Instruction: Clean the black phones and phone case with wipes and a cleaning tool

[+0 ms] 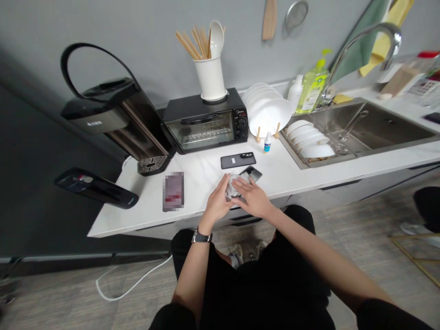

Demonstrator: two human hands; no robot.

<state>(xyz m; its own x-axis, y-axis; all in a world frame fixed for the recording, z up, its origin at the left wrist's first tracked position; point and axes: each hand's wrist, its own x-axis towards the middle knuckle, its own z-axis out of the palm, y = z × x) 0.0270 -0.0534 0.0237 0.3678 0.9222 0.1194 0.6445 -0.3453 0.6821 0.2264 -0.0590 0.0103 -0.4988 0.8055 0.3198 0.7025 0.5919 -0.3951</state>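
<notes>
Both hands are working close together over the front of a white countertop (202, 176). The right hand (252, 197) is lying open, its fingers extended and slightly spread, and is pressing on a crumpled whitish wipe (233, 185). The left hand (219, 200) is touching the wipe from the other side, its fingers extended and its thumb reaching toward the right hand; whether it is pinching the material cannot be told. The wipe is resting at the near end of a grey phone (255, 173), whose camera end is showing beyond the right fingertips; the rest is being hidden by the hands and wipe. A black phone (238, 160) is lying flat just behind, camera lenses upward. A small bottle (267, 142) is standing upright beyond it, near a rack of white plates (270, 117). A blurred dark rectangular object (173, 191) is lying apart, to the left of the left hand. A toaster oven (206, 126) is standing at the rear, bearing a white utensil holder (210, 78), and a sink (371, 123) is occupying the right side.
</notes>
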